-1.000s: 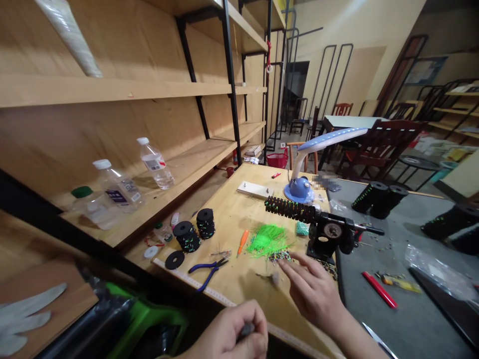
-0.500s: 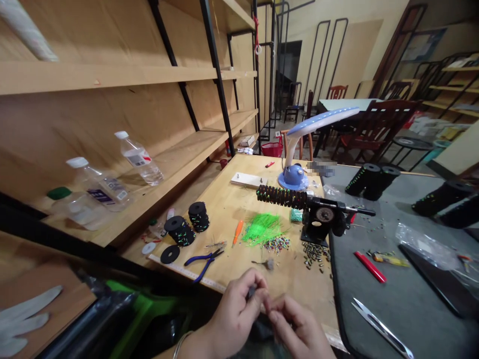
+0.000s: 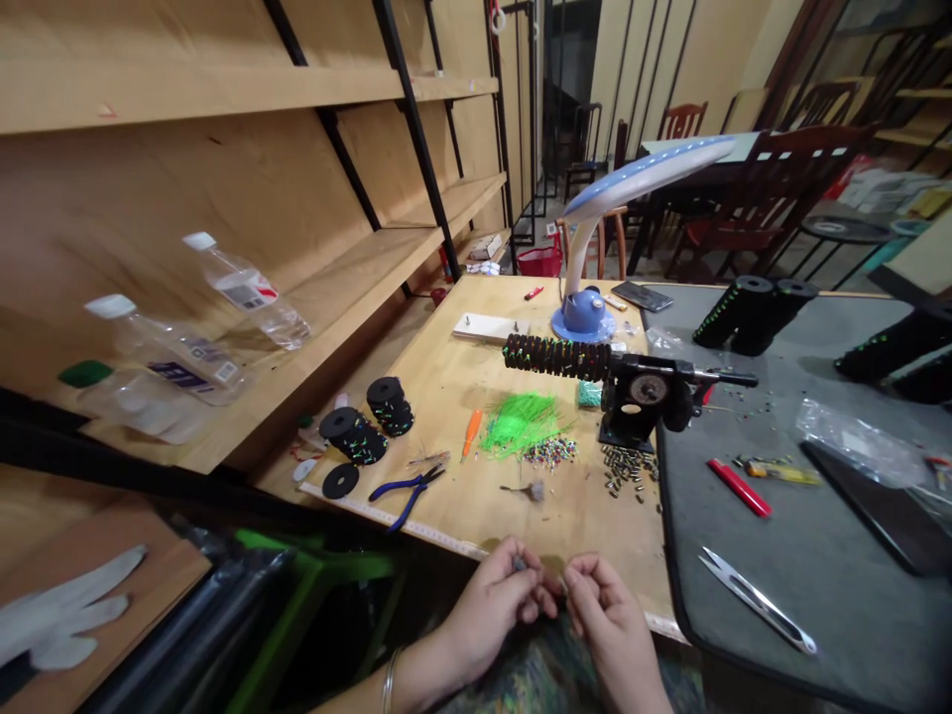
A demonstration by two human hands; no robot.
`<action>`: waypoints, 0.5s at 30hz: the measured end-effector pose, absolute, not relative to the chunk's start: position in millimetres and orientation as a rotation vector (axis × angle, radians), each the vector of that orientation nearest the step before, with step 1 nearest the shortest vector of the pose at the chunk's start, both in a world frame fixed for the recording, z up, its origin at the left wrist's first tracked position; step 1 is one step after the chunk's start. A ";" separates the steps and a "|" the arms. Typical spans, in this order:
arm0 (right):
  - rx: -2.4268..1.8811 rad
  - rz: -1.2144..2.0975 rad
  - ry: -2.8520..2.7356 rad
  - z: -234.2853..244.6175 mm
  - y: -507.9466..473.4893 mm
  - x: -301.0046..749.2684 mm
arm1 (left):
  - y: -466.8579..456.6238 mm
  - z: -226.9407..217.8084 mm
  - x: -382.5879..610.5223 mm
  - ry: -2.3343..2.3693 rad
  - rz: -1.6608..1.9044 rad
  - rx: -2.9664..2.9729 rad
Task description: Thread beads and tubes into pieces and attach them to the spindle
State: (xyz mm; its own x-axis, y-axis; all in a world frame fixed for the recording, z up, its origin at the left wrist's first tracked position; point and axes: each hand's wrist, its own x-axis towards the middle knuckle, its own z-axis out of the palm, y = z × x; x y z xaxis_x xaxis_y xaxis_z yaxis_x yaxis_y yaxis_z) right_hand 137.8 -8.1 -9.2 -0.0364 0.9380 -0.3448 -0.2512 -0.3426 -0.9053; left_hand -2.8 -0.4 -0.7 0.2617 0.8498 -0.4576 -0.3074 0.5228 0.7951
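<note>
At the table's near edge, my left hand [image 3: 500,600] has its fingers curled around something small and greyish, mostly hidden. My right hand [image 3: 606,615] is close beside it, thumb and forefinger pinched together; whatever is between them is too small to make out. Just beyond the hands lies a small grey tuft on a thin stem [image 3: 533,491]. Further on are bright green strands [image 3: 521,421], a pile of coloured beads [image 3: 550,452] and scattered small metal pieces [image 3: 629,468]. Blue-handled pliers [image 3: 408,489] and an orange-handled tool [image 3: 471,434] lie to the left.
A black clamp device [image 3: 644,392] carries a ridged black roll [image 3: 557,357]. Behind it stands a blue lamp [image 3: 584,315]. Black foam spools [image 3: 353,436] are at left. Thread snips [image 3: 755,600] and a red stick-like object [image 3: 739,488] rest on the grey mat [image 3: 714,535].
My hands have moved slightly apart, with a gap now showing between the fingertips. The camera view has tilted down a little. The things on the table have not moved.
</note>
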 end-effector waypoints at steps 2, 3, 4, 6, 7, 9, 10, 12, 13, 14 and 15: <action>-1.269 1.569 -0.805 -11.4 -8.2 137.2 | -3.3 -0.3 -3.0 1.025 0.818 0.701; -1.275 1.572 -0.809 -12.2 -8.3 136.9 | -4.8 0.5 -4.0 1.033 0.785 0.750; -1.281 1.575 -0.818 -12.9 -8.6 136.5 | -6.4 1.5 -5.6 1.047 0.751 0.803; -1.294 1.584 -0.838 -13.7 -9.1 135.7 | -9.1 3.9 -9.2 1.084 0.718 0.893; -1.298 1.589 -0.846 -14.0 -9.4 135.3 | -10.1 5.1 -10.9 1.097 0.724 0.919; -1.300 1.592 -0.857 -14.1 -9.8 134.5 | -10.9 7.6 -12.6 1.086 0.763 0.941; -1.295 1.597 -0.865 -13.8 -10.0 134.2 | -10.7 8.7 -12.5 1.062 0.778 0.943; -1.271 1.617 -0.887 -12.7 -10.3 133.9 | -9.6 10.4 -10.8 1.000 0.781 0.943; -1.256 1.630 -0.895 -11.9 -10.4 133.8 | -8.8 11.0 -9.4 0.977 0.781 0.951; -1.242 1.643 -0.897 -11.1 -10.6 133.7 | -8.1 11.4 -7.9 0.964 0.782 0.969; -1.231 1.654 -0.896 -10.2 -10.7 133.5 | -7.4 11.6 -6.5 0.962 0.782 0.993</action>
State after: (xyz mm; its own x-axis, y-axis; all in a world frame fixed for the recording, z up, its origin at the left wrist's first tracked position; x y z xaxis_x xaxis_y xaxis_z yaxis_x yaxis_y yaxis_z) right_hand 133.5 -10.7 -10.2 -0.1385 0.9283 -0.3450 -0.2182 -0.3684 -0.9037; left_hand -6.5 -7.4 11.6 0.3802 0.8774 -0.2925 -0.1065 0.3557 0.9285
